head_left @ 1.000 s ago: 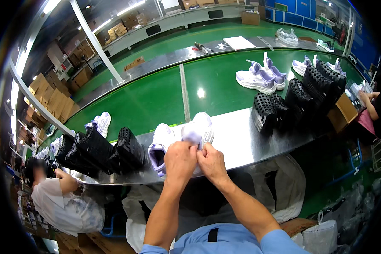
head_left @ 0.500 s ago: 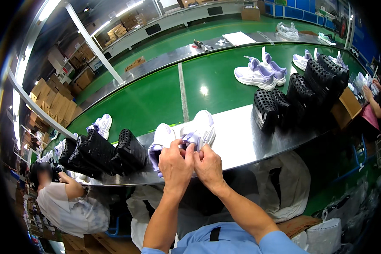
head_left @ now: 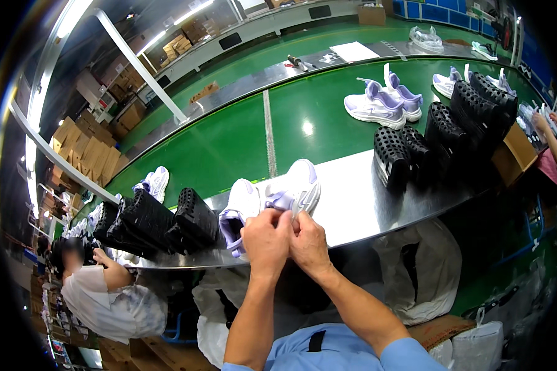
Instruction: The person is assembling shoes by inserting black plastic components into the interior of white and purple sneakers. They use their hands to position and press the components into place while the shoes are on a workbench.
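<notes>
I have both hands together at the near end of the right-hand white-and-lilac shoe (head_left: 301, 180), which points its toe away from me above the near edge of the silver surface (head_left: 353, 198); its mate, the left-hand shoe (head_left: 244, 199), sits just beside it with the opening toward me. I judge the step in hand to be close finger work around that right shoe's opening, and any next move there seems to call for small, paired finger motions while the shoe is kept steady. My left hand (head_left: 267, 244) has its back up, fingers bent inward and nearly closed; my right hand (head_left: 309, 245) meets it at the thumbs, its fingers bent just as tightly. The fingertips are hidden, so I cannot tell whether either has a pinch of lace or collar. The forearms rise from the lower edge and converge, the left one steep, the right one slanting in from the right. Black perforated pieces stand to the left (head_left: 192, 221) and right (head_left: 390, 157), well apart from the right hand.
</notes>
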Motion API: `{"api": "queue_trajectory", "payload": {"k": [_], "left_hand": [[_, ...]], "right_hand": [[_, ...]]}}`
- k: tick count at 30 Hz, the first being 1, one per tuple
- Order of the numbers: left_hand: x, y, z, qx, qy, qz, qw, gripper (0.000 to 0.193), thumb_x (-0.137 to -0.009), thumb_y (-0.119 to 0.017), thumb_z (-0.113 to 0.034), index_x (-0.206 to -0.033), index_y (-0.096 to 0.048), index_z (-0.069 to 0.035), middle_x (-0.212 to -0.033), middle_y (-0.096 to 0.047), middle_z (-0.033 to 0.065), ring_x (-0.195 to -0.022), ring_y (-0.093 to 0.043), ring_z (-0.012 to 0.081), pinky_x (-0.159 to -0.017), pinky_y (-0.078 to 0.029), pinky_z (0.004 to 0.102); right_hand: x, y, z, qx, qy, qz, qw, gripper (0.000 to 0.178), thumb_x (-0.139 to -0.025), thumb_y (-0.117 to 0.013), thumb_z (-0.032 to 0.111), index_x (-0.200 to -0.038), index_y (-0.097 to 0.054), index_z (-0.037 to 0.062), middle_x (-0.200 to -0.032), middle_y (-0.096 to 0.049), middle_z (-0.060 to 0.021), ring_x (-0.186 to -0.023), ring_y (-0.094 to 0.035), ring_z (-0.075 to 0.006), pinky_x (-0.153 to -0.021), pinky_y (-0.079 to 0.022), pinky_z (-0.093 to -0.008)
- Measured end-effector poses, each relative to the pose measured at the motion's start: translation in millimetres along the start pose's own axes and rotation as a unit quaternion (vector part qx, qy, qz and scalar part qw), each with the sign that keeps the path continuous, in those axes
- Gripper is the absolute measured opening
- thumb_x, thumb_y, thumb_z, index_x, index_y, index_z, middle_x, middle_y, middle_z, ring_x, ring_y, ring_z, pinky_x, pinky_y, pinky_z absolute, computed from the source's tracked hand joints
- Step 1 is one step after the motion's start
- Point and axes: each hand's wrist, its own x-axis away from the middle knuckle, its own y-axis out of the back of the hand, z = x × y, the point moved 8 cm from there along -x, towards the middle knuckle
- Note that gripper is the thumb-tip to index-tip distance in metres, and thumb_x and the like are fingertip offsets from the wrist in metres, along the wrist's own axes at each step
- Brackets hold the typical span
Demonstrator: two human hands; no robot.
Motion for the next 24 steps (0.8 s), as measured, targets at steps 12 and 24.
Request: {"api": "queue_trajectory", "payload": {"k": [12,24], "left_hand": [[-12,-11,35,0.092,0.041,0.046,0.994,0.024,-0.092,-0.078,-0.019,-0.097,-0.080,0.004,-0.078,-0.076,0.0125,-0.074,-0.067,0.0195,-0.072,-0.053,0.0354],[-9,-6,45,0.136,0.051,0.034,0.989,0.024,-0.093,-0.078,-0.016,-0.099,-0.079,0.007,-0.075,-0.074,0.0057,-0.069,-0.062,0.0101,-0.066,-0.050,0.0294]], "right_hand": [[-93,14,2,-0.312,-0.283,0.166,0.892,0.042,-0.099,-0.071,0.041,-0.089,-0.063,0.0002,-0.068,-0.050,0.0017,-0.053,-0.043,-0.0078,-0.042,-0.033,-0.0265],[-118,-14,13,-0.283,-0.353,0.302,0.839,0.018,-0.094,-0.071,0.012,-0.081,-0.059,0.0085,-0.070,-0.050,0.0015,-0.051,-0.036,-0.0045,-0.041,-0.027,-0.0223]]}}
